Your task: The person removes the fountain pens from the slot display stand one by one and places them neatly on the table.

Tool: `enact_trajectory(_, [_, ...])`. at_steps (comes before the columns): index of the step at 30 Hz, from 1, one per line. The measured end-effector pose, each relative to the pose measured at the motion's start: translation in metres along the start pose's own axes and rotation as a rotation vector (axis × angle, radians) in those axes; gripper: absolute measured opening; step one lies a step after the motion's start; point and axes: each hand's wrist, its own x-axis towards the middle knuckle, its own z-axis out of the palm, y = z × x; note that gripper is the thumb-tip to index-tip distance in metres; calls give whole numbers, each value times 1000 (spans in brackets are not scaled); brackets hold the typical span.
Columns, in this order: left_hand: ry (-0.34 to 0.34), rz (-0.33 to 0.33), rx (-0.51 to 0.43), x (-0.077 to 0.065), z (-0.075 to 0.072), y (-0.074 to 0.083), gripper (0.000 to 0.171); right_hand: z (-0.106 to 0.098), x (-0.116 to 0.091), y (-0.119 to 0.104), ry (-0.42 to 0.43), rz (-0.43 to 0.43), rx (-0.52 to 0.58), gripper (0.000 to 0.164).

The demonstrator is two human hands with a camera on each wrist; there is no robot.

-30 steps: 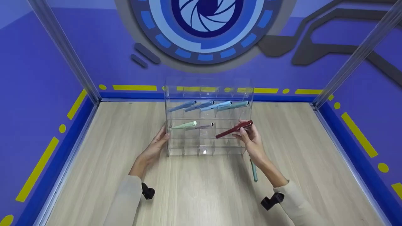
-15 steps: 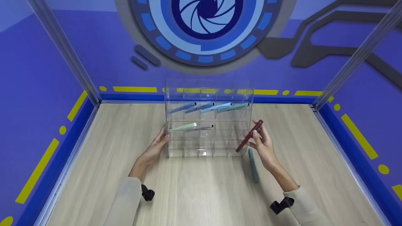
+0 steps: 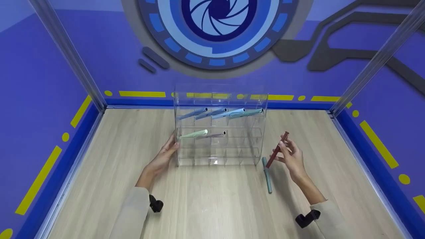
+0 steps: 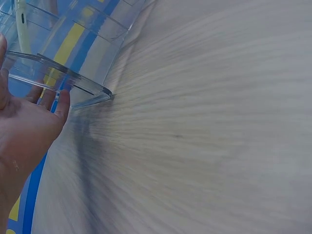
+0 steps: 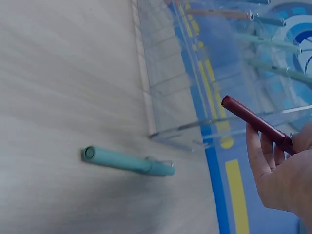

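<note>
My left hand (image 3: 163,154) grips the left side of a clear acrylic pen rack (image 3: 219,152), thumb at its front edge. In the left wrist view its fingers (image 4: 62,105) lie along the clear side panel. To the right of the rack, my right hand (image 3: 293,159) pinches a dark red pen (image 3: 277,150) between thumb and fingers. The pen slants, upper end away from me, and is clear of the rack. Beneath it on the table lies a teal pen (image 5: 126,161), its clip showing in the right wrist view.
Blue and teal pens, among them a light blue pen (image 3: 229,113), rest in an upper row of the rack. A pale green pen (image 3: 194,134) and a mauve pen (image 3: 214,134) lie in the row below. Blue panels (image 3: 375,139) enclose the wooden table (image 3: 206,205).
My right hand has drawn the red pen away from the rack's right front, rightward and toward me, tilting it steeper. The teal pen on the table is more exposed. My left hand stays put.
</note>
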Motion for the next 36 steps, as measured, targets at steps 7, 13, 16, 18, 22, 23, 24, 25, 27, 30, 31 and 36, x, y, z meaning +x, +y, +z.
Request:
enact_trajectory(7, [8,-12,14,0,1,-2,73,-15,2,17,34,48,-4,43])
enact_trajectory(13, [-5,3,12,2,2,-2,72,-23,3,27,33,67,-30,51])
enact_trajectory(16, [-10,13,-1,2,2,-2,72,-27,3,31,25,86,-77,55])
enact_trajectory(18, [-11,13,-4,3,1,-2,72,-30,3,33,18,97,-105,56])
enact_trajectory(22, [-8,15,-12,2,0,-1,72,-34,3,38,5,109,-141,59])
enact_trajectory(23, [-8,16,-14,2,0,-1,72,-35,3,39,2,110,-153,59])
enact_trajectory(24, [-8,19,-20,2,0,-1,72,-36,3,40,1,110,-161,58])
enact_trajectory(25, [-10,23,-24,1,0,0,71,-36,3,41,1,108,-169,58])
enact_trajectory(27, [-21,33,-21,0,0,-1,70,-38,3,44,6,114,-193,56])
enact_trajectory(30, [-28,45,-17,-1,-1,-1,69,-40,3,47,15,129,-241,52])
enact_trajectory(31, [-31,49,-13,-1,-1,-2,69,-41,3,48,18,135,-263,51])
enact_trajectory(36, [-32,49,-19,1,-2,-2,70,-46,2,55,13,143,-375,48])
